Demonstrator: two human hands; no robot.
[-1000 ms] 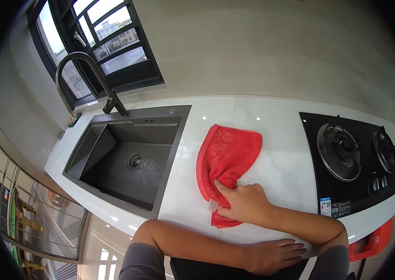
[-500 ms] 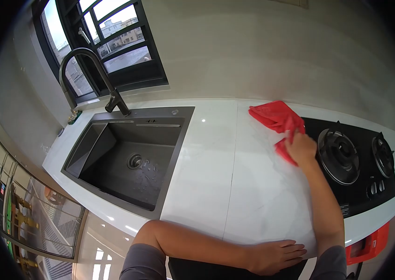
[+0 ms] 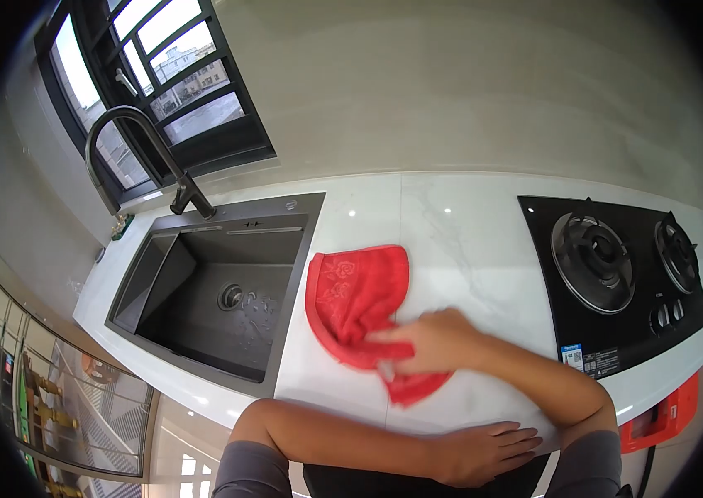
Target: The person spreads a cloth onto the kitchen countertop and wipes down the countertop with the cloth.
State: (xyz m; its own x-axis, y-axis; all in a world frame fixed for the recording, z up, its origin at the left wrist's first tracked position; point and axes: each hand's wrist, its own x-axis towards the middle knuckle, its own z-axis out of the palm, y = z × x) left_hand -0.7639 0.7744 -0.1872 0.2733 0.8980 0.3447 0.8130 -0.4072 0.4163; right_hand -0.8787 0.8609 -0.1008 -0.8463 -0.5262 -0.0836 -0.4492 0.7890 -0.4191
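A red cloth lies partly spread and bunched on the white countertop, just right of the sink. My right hand is closed on its bunched lower part and presses it to the counter; motion blurs the fingers slightly. Along the counter's front edge rests my left hand, palm down, fingers stretched out to the right, holding nothing. My left forearm lies across the front, below the cloth.
At the left is a dark sink with water drops inside and a tall faucet behind it. A black gas stove stands at the right. Below it is a red plastic object. A window is at the upper left.
From near the stove and back wall, my right hand has moved left and toward the front with the red cloth, now close to the sink. My left hand has stayed in place.
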